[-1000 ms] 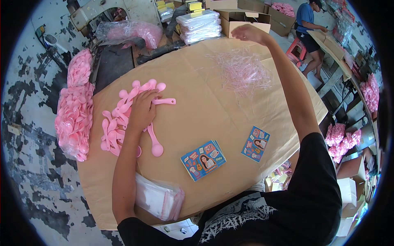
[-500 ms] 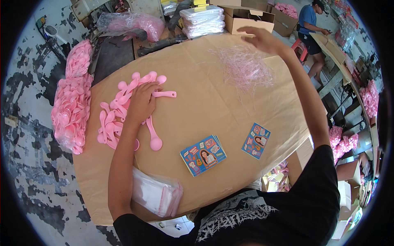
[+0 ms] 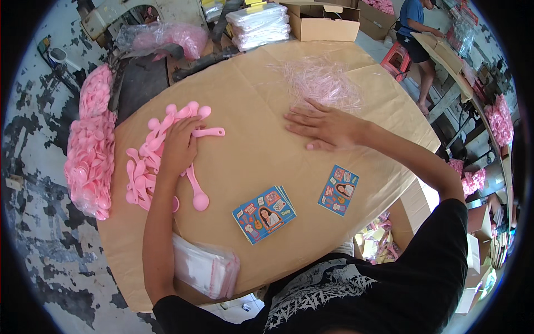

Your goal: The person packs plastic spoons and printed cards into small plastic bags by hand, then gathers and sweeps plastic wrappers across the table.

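My left hand point(image 3: 180, 146) lies over the upper part of a loose pile of pink plastic spoons point(image 3: 146, 173), fingers stretched across several of them. Its fingertips touch the spoons near a handle that points right, and its palm hides part of the pile. Palm down, my right hand point(image 3: 325, 125) has its fingers outstretched and holds nothing. It is just below a heap of thin clear-pink strips point(image 3: 320, 80). Nearer me are a stack of blue printed cards point(image 3: 265, 215) and, to its right, another blue card point(image 3: 339, 190).
Bags of pink spoons point(image 3: 90, 161) stand left of the brown-papered table point(image 3: 250, 150). Clear plastic sleeves point(image 3: 204, 267) lie at the near left edge. Packed clear bags point(image 3: 258, 26) and a cardboard box point(image 3: 322, 23) are at the back. Another person point(image 3: 414, 33) is at the far right.
My right hand has come down and toward me, from above the far right edge to below the strips. My left hand stays on the spoons. The whole view has shifted slightly.
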`<state>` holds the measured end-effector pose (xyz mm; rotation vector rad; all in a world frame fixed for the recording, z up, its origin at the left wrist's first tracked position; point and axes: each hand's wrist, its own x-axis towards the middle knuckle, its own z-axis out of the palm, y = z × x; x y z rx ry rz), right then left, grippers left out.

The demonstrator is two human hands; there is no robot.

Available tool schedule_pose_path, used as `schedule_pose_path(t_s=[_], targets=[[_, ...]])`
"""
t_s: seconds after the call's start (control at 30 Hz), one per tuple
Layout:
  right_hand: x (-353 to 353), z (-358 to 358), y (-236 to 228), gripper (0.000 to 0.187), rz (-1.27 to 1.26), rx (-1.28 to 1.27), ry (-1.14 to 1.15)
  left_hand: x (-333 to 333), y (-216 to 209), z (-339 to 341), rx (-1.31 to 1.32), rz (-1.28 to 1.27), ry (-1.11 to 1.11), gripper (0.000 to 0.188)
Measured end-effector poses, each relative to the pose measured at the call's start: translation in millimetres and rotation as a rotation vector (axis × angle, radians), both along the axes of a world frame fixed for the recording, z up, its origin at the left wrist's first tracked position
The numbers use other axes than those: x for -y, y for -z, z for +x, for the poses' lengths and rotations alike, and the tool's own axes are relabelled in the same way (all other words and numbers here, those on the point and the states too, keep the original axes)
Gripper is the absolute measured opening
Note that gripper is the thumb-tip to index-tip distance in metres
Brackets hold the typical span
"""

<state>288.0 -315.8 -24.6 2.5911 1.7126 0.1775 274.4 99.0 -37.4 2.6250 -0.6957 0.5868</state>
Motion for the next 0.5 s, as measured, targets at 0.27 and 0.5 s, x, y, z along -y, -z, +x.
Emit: schedule_pose_path(t_s=[0.27,0.5], targets=[[27,76,-5,0.055,-0.032,0.326,0.217,6,-2,-2,-0.052,-0.021,0.011,0.036],[37,125,-24,0.051,0.275,-0.062,0.440,-1,-1,-1,-0.079,-0.037,-0.020,0.036]])
